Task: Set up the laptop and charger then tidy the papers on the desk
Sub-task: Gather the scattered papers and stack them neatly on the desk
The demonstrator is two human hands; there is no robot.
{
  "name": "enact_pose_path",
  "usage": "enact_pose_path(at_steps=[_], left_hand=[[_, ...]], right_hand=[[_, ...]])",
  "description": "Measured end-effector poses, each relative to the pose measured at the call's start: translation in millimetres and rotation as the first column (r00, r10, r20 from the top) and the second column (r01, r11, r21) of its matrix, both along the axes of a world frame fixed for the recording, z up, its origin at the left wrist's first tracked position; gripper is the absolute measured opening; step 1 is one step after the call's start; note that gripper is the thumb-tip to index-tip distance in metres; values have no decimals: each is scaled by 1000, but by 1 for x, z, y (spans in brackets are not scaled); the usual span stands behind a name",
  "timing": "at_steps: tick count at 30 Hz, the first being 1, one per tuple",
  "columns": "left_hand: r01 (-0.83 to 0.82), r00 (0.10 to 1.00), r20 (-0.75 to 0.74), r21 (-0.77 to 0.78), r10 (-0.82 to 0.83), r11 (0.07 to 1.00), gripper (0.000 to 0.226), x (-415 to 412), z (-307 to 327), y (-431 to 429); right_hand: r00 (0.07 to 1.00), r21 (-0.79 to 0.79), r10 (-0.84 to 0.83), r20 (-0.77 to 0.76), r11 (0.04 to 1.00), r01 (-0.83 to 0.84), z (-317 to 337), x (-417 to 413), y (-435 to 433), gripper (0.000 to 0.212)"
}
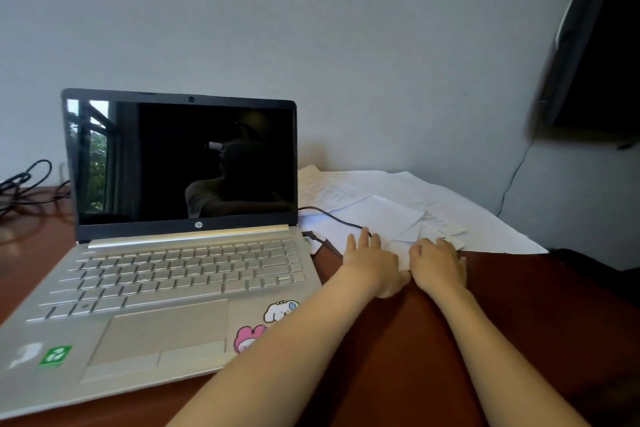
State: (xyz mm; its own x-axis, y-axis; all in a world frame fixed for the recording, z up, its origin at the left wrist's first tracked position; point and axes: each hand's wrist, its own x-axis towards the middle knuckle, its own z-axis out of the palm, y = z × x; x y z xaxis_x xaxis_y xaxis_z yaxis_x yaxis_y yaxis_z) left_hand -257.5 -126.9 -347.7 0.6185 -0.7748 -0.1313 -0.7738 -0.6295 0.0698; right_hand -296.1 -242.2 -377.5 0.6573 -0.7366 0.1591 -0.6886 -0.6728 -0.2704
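Papers [391, 218] look light, floppy, slippery: gather by near edges. Left hand [372, 258] lies flat, fingers straight, on them; right hand [438, 263] bends onto them, grip unclear.

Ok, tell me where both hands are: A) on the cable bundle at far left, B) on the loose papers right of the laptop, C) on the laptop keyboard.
B: the left hand and right hand both rest on the scattered papers, beside the HP laptop.
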Motion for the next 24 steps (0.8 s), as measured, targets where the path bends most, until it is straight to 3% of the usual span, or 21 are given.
enact_pose_path(at_steps=[7, 11, 15, 20, 24], left_hand=[[-104, 993, 42, -46, 106, 994, 55, 8, -17, -12], [-87, 994, 55, -74, 91, 993, 52, 10, -17, -9], [-105, 990, 86, -68, 110, 992, 52, 10, -18, -8], [-162, 973, 152, -94, 175, 982, 52, 14, -20, -10], [-198, 958, 188, -117, 218, 973, 43, 20, -18, -8]], right_hand=[[998, 94, 65, -11, 994, -63, -1, 18, -18, 48], [987, 211, -98, 130, 975, 69, 4, 31, -30, 58], [917, 300, -273, 291, 936, 183, 5, 38, -36, 32], [895, 424, -299, 330, 894, 143, 16, 34, -30, 24], [939, 487, -230, 254, 870, 81, 32, 21, -18, 14]])
